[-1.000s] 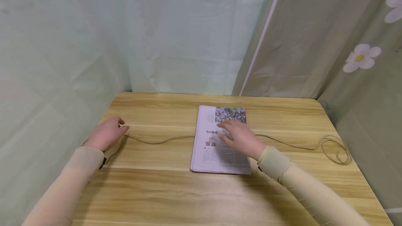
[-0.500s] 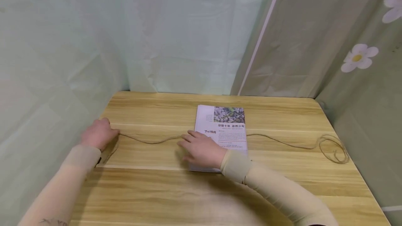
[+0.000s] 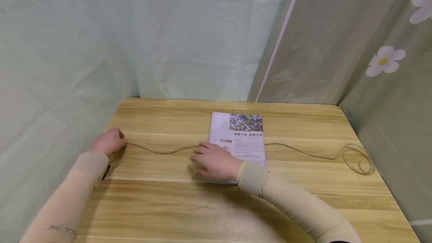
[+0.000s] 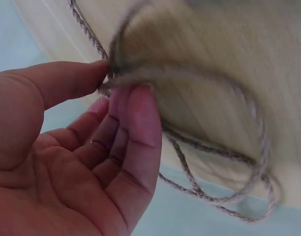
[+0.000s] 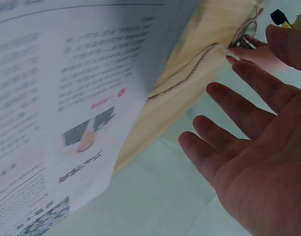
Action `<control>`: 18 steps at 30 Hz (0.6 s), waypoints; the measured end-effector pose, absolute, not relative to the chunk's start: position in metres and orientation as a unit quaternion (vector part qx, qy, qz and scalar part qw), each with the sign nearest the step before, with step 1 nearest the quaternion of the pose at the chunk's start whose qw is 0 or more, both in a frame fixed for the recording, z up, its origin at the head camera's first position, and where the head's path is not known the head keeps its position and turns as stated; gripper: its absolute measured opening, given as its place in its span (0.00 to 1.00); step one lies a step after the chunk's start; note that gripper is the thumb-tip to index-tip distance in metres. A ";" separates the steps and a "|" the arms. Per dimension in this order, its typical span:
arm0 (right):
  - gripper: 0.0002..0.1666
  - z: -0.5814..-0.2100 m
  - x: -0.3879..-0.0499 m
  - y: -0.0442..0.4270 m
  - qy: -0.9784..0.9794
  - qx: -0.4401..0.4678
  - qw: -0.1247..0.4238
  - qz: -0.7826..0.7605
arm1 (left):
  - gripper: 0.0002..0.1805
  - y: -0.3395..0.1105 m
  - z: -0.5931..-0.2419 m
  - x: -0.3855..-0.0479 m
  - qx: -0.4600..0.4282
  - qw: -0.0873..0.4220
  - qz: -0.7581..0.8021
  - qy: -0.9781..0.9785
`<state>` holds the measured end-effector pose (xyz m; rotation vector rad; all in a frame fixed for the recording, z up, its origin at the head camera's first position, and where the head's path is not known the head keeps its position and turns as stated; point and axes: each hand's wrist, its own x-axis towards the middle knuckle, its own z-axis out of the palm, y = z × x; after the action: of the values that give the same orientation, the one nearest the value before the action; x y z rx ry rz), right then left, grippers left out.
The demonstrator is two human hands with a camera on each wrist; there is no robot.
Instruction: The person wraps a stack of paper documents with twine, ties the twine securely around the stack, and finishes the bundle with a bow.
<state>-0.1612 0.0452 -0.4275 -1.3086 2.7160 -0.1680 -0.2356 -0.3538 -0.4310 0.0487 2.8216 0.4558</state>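
A brown braided twine [image 3: 162, 153] runs across the table and passes under a folded newspaper [image 3: 249, 151], which lies flat near the middle. At the table's left side, my left hand [image 3: 108, 141] pinches the twine between thumb and fingertips. In the left wrist view, loose loops of twine [image 4: 262, 123] hang beyond those fingers. My right hand [image 3: 217, 162] hovers at the newspaper's left edge and hides part of its lower left. Its fingers [image 5: 244, 110] are spread and relaxed, with nothing held, apart from the paper in the right wrist view.
The wood-grain table [image 3: 162, 209] is bounded by a pale curtain [image 3: 202, 48] behind and on the left. A flowered grey-green curtain [image 3: 388, 104] hangs at the right. The twine's other end lies in a loose coil [image 3: 372, 166] near the right table edge.
My right hand has moved left, from above the newspaper's middle to its left edge. My left hand has shifted slightly left, and its thumb and fingers have closed on the twine.
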 end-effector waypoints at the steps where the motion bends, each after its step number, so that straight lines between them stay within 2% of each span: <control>1: 0.27 -0.427 -0.162 0.046 0.897 -0.434 0.058 -0.057 | 0.17 -0.355 -0.431 -0.236 0.018 0.143 0.158 0.977; 8: 0.25 -0.428 -0.167 0.057 0.890 -0.447 0.042 -0.075 | 0.20 -0.359 -0.426 -0.239 0.029 0.148 0.188 0.970; 18: 0.22 -0.428 -0.172 0.082 0.900 -0.416 0.049 -0.122 | 0.30 -0.336 -0.375 -0.242 0.042 0.126 0.304 0.943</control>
<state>-0.1721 0.0822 -0.4280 -1.2666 2.7432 -0.3721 -0.2423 -0.3361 -0.3754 0.1225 2.7469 0.8858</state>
